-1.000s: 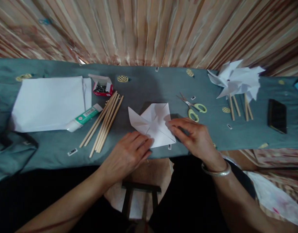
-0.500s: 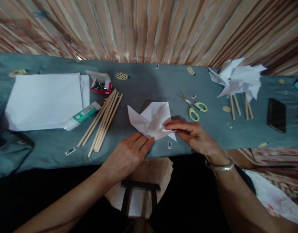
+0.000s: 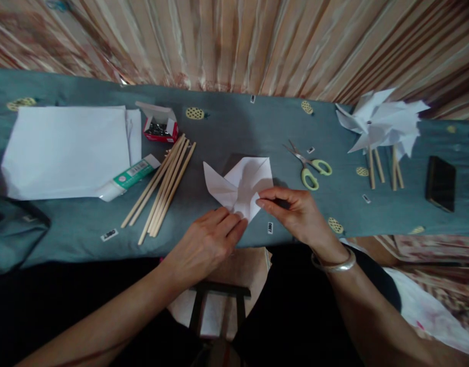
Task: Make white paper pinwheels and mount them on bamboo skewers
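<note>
A white paper pinwheel (image 3: 253,176), partly folded, lies on the cloth in front of me, with one pointed blade standing up at its left. My left hand (image 3: 215,234) presses the near part of the paper with closed fingers, which hide part of the folds. Between thumb and forefinger, my right hand (image 3: 291,209) pinches a corner at the right side of the sheet. Green-handled scissors (image 3: 308,165) lie partly spread, beyond my right hand. Several wooden sticks (image 3: 167,191) rest to the left of the paper.
A stack of white paper (image 3: 66,148) is at the left, a green-and-white tube (image 3: 129,178) on its edge. Behind the sticks stands a red box (image 3: 160,125) of small dark metal pieces. Finished pinwheels (image 3: 383,125) on sticks and a phone (image 3: 440,183) lie at the right.
My right hand has moved left, bringing a corner of the paper inward toward the middle in a pinch. My left hand stays on the near edge. The view has shifted slightly.
</note>
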### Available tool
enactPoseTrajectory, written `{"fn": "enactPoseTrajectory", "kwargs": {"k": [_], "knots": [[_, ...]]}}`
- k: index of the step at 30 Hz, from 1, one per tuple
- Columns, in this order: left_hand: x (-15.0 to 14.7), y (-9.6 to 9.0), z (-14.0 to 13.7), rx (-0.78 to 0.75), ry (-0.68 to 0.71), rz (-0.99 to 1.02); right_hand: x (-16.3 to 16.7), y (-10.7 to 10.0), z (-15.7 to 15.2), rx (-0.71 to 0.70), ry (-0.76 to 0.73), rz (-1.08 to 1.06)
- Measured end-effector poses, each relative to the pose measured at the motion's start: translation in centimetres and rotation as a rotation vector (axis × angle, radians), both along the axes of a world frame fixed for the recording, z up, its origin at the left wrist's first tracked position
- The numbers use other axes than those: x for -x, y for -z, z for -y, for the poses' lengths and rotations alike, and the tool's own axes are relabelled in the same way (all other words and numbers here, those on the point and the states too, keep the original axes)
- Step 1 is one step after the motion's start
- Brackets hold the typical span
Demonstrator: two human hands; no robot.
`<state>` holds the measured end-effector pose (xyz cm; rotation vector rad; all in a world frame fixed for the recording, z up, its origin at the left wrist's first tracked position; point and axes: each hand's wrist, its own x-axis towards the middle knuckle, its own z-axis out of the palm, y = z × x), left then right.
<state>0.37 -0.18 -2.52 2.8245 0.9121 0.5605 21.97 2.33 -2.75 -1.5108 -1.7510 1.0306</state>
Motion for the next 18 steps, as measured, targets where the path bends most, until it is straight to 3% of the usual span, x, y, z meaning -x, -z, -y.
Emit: {"fn": "enactPoseTrajectory", "kwargs": {"k": [6,18], "knots": [[-0.1,0.5,0.1,0.017,-0.015,0.044,0.8,-0.6,0.2,-0.116,-0.035,0.209],[0.0,0.7,0.1,0.061,0.005,0.004,1.6,-1.2,0.5,-0.335,-0.172,0.432]]}}
